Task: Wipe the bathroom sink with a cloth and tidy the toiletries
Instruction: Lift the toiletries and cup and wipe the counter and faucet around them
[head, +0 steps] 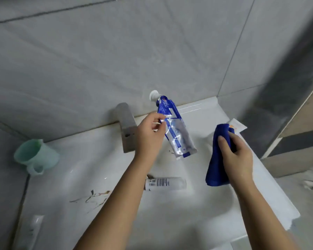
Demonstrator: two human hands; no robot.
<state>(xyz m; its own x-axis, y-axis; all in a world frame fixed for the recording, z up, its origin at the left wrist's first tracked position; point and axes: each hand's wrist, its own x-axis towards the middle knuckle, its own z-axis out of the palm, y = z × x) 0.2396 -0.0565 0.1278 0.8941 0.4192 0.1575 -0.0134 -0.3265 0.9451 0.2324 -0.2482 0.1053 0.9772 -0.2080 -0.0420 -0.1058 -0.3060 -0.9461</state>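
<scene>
Toothpaste tube (176,130) pinched by left hand (148,136), blue cloth (216,159) gripped in right hand (238,157) beside it.

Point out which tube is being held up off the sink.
The blue tube, pinched by the left hand, cap upward. The white tube lies in the basin, the pale tube on the rim.

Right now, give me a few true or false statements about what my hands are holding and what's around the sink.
1. The left hand holds the blue toothpaste tube. True.
2. The right hand grips a red cloth. False: the cloth is blue.
3. A white bottle lies on its side in the sink. True.
4. The green cup is right of the faucet. False: it is left of it.
</scene>
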